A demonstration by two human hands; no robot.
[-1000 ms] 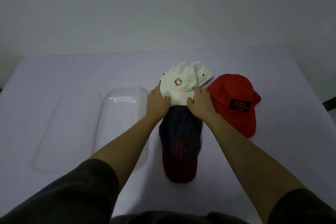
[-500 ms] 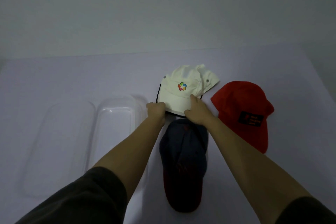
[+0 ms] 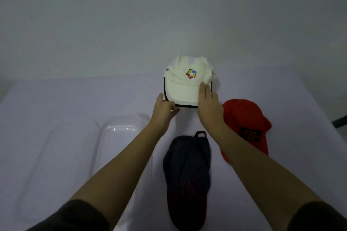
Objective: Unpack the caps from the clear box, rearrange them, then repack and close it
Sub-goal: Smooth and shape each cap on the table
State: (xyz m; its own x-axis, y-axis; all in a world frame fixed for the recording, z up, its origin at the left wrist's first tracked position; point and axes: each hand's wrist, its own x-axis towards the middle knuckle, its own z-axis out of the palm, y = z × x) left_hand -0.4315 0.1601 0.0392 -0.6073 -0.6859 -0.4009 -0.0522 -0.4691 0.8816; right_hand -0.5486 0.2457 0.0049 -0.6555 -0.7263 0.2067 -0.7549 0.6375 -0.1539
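White cap (image 3: 188, 80), left hand (image 3: 163, 111) pinching brim (near corner), right hand (image 3: 208, 106) atop

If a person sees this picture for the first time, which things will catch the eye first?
The white cap with a colourful logo stands out at the far middle of the table; the left hand pinches its brim corner and the right hand lies flat on the brim. A red cap lies to the right, a dark cap between the arms, and the open clear box on the left.
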